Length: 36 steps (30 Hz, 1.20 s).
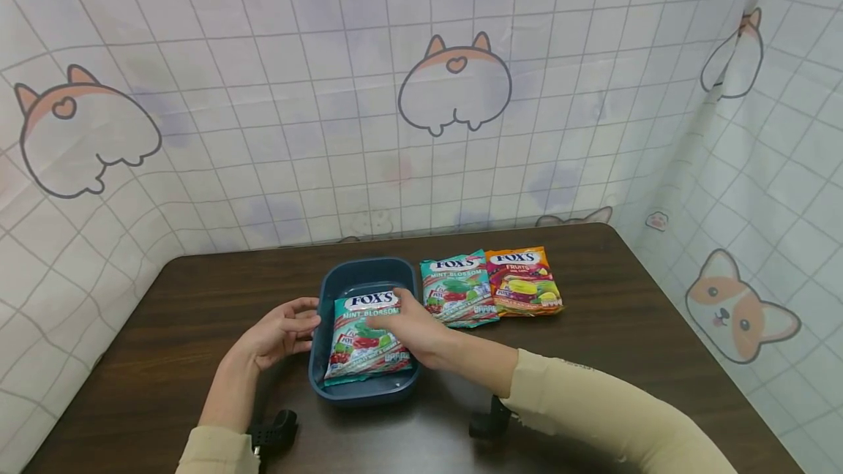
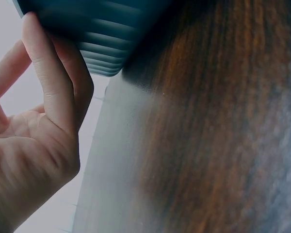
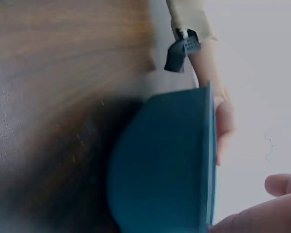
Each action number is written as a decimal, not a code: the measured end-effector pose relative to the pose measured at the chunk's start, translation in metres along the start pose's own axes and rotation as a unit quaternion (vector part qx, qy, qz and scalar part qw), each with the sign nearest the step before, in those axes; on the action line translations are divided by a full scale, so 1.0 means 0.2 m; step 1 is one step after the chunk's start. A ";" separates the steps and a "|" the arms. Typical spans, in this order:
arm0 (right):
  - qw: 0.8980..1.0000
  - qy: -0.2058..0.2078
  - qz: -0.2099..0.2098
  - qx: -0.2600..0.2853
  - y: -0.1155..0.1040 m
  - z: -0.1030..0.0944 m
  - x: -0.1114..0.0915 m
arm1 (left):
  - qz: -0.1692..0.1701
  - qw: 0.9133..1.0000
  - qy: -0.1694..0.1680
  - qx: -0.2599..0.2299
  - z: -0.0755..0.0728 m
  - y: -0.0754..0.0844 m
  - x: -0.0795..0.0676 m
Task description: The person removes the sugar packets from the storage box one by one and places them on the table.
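Observation:
A teal bag of Fox's Mint Blossom candy (image 1: 362,350) lies face up inside a dark blue plastic bin (image 1: 365,395). My right hand (image 1: 418,328) reaches over the bin's right rim, thumb and a finger spread apart over the bag's upper right part; its other fingers are hidden. At the bin's left side, my left hand (image 1: 283,331) touches the outer wall near the rim with its fingertips. The left wrist view shows those fingers (image 2: 48,73) extended against the ribbed wall. In the right wrist view, the bin wall (image 3: 160,160) stands beside the right thumb and finger.
Right of the bin, another Mint Blossom candy bag (image 1: 459,295) lies against an orange Fox's Fruits bag (image 1: 523,287). Everything is on a dark wooden table (image 1: 593,342). A gridded curtain with corgi drawings (image 1: 454,86) hangs behind it.

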State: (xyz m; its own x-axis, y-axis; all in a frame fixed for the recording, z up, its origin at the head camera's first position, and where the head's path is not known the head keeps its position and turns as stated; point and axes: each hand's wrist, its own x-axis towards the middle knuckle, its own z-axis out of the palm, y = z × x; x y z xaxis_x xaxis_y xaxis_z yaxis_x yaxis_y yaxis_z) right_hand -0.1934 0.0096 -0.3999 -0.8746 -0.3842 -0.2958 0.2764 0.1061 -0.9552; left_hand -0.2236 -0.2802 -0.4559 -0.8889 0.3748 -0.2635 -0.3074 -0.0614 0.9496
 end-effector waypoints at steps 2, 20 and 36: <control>1.000 0.011 0.003 0.002 0.01 0.02 0.00 | 0.001 1.000 -0.001 0.003 0.00 0.00 0.00; 1.000 0.025 0.013 0.003 0.01 0.03 0.00 | 0.003 1.000 -0.001 0.000 -0.01 -0.01 0.00; 0.999 0.024 -0.014 0.027 -0.01 0.01 0.02 | 0.003 1.000 -0.007 -0.007 -0.01 -0.01 0.01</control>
State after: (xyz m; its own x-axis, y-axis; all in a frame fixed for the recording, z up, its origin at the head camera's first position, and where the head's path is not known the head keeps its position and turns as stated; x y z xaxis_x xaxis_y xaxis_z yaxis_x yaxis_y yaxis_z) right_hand -0.1960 0.0063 -0.3988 -0.9004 -0.3411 -0.2700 0.2713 0.0448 -0.9615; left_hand -0.2248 -0.2808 -0.4577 -0.8860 0.3869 -0.2553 -0.3071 -0.0774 0.9485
